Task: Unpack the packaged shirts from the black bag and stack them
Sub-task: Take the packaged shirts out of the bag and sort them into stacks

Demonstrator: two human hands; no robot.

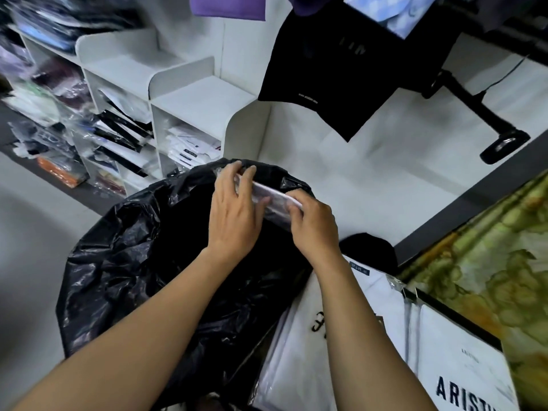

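A big black plastic bag (142, 262) stands open in front of me on the floor. Over its far rim, both hands hold one packaged shirt (274, 200), pale and wrapped in clear plastic, seen edge-on. My left hand (234, 212) grips its left end, fingers over the top. My right hand (311, 223) pinches its right end. To the right of the bag lies a stack of white packaged shirts (299, 351), partly hidden by my right forearm.
White cubby shelves (189, 105) filled with packaged clothes stand at the left. A black garment (335, 72) hangs from a rack whose black foot (504, 143) rests on the floor. A white printed box (462, 372) and a green patterned surface (489, 262) lie at the right.
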